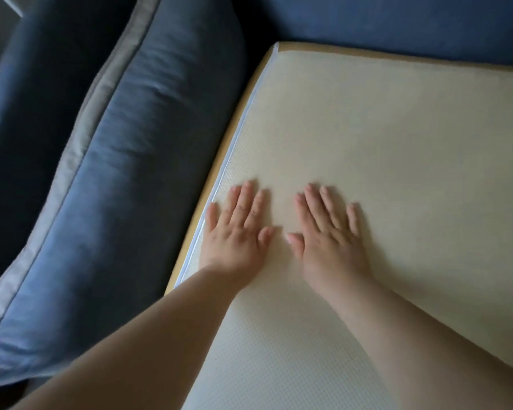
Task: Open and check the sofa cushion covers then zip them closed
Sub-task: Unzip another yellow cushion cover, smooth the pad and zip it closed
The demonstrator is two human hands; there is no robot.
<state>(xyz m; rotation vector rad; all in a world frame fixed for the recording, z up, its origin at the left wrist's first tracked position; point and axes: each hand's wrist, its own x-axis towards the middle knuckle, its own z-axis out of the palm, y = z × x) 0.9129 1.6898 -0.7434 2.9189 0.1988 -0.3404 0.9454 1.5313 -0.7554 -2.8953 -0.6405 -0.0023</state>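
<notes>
Your two hands lay flat, palms down, side by side on one cream seat cushion [382,161]. Your left hand [237,232] had its four fingers and thumb spread and pressed onto the dotted mesh cover, and its grip was fully open with nothing held. Your right hand [329,235] lay just beside it in the same way, splayed wide, its grip likewise holding nothing. The two thumbs pointed toward each other, close but apart.

Just outside your left hand's little finger ran one pale zipper seam [219,184], following the cushion's edge away from you to the far corner. It looked closed along the stretch in view, though the blur hid any pull tab. Beyond that seam, further left of your left hand, lay one dark blue cushion [125,173] with a single grey piped border [80,137]. Ahead of both hands, past the cushion's far edge, stood the blue sofa back [397,22].
</notes>
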